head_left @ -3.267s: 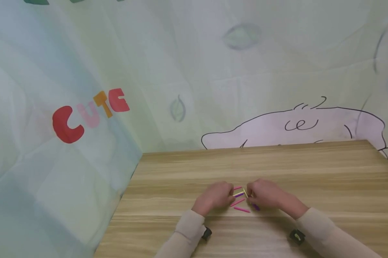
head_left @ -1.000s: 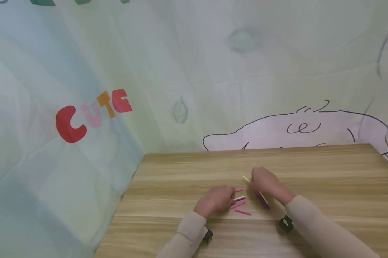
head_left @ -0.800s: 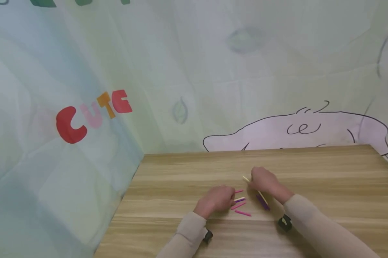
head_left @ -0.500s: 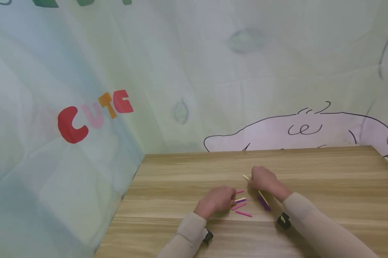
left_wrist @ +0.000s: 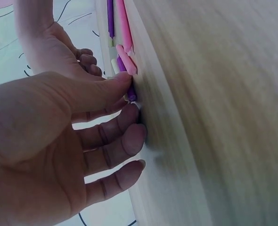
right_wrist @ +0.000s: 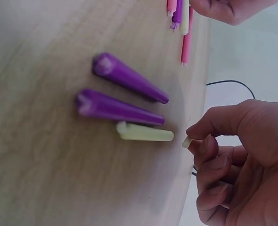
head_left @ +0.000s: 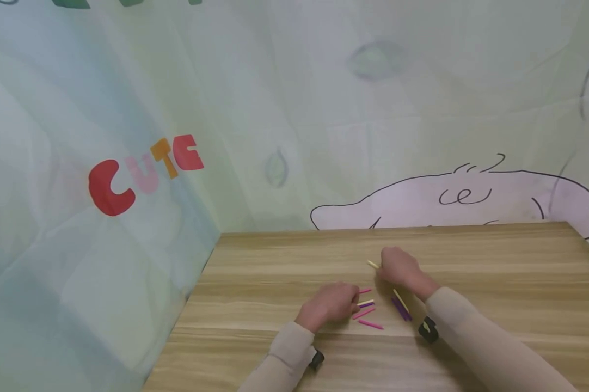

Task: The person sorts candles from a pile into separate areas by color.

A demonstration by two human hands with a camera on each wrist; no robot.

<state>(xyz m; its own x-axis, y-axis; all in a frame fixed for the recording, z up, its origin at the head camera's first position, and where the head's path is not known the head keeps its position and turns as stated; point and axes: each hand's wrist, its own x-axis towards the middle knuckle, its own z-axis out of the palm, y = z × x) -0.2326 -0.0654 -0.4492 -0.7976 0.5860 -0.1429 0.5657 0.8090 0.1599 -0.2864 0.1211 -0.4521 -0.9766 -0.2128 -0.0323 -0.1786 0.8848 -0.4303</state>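
While the right hand [head_left: 399, 267] pinches a yellow stick [head_left: 372, 264] between thumb and forefinger, its other fingers are curled back, I suppose because so slim a thing needs only the tips. One end pokes out to the left; the fingers hide much of the rest. From where I stand, the left hand [head_left: 329, 305] seems to have thumb and forefinger closed on a yellow-and-purple pair [head_left: 367, 304], its other fingers loosely spread near the tabletop [head_left: 255, 277], perhaps for steadiness. Three pink sticks [head_left: 370, 325] lie by that hand at differing angles, so I'd judge them loosely placed rather than lined up. Just this side of the right hand, two purple sticks [right_wrist: 125, 110] and a second yellow stick [right_wrist: 148, 133] lie close together, slanting much alike, which probably keeps them handy.
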